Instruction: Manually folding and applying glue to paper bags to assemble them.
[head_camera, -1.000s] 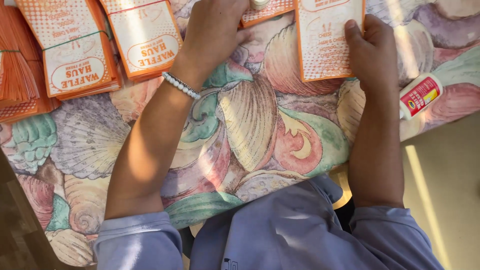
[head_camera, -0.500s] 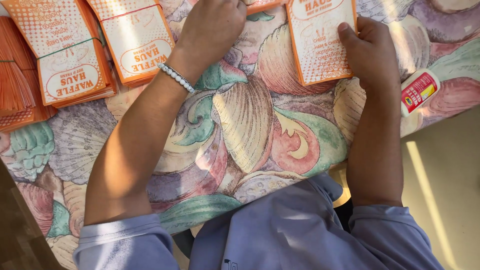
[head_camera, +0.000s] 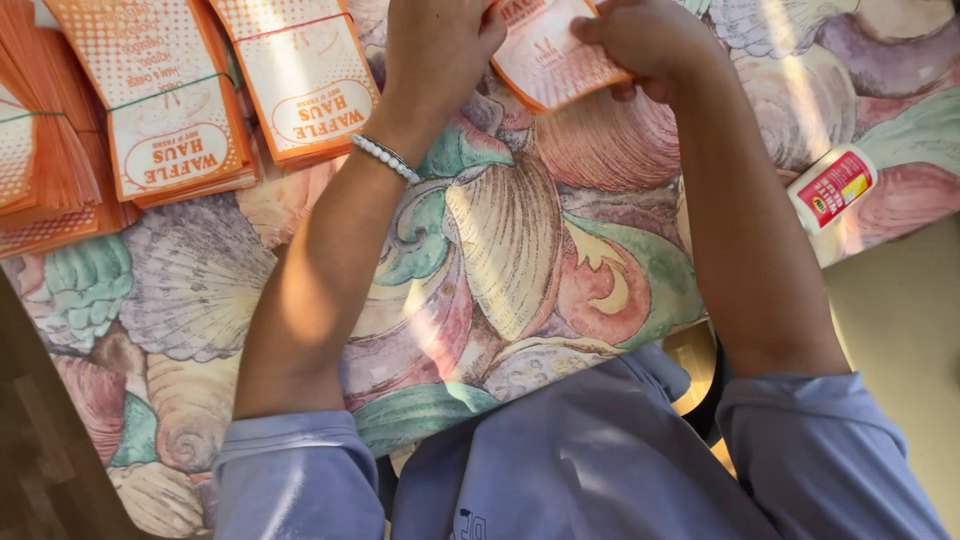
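Both hands meet at the far edge of the desk (head_camera: 520, 260), which is covered by a cloth printed with large seashells in pink, teal, cream and purple. Between them they hold a flat orange-and-white paper bag (head_camera: 550, 60), rounded at its corner and tilted a little, lifted just above the cloth near the top middle of the view. The left hand (head_camera: 440, 45) is curled closed on the bag's left end, fingers folded over its edge; a white beaded bracelet (head_camera: 385, 158) sits on that wrist. The right hand (head_camera: 645, 40) grips the bag's right end, thumb on top and fingers tucked underneath, so it too is closed on the paper.

Toward the far left corner of the desk lie bundled stacks of the same orange-and-white paper bags (head_camera: 175, 100), each bound with a thin band; a second stack (head_camera: 300, 80) lies just beside the left forearm, and more orange bags (head_camera: 45, 150) fan out at the left edge. Near the right edge, well apart from the hands, a small white bottle with a red label (head_camera: 830, 188) lies on its side on the cloth. Both forearms are bare, with light blue sleeves (head_camera: 290, 470) pushed up to the elbows at the near edge.
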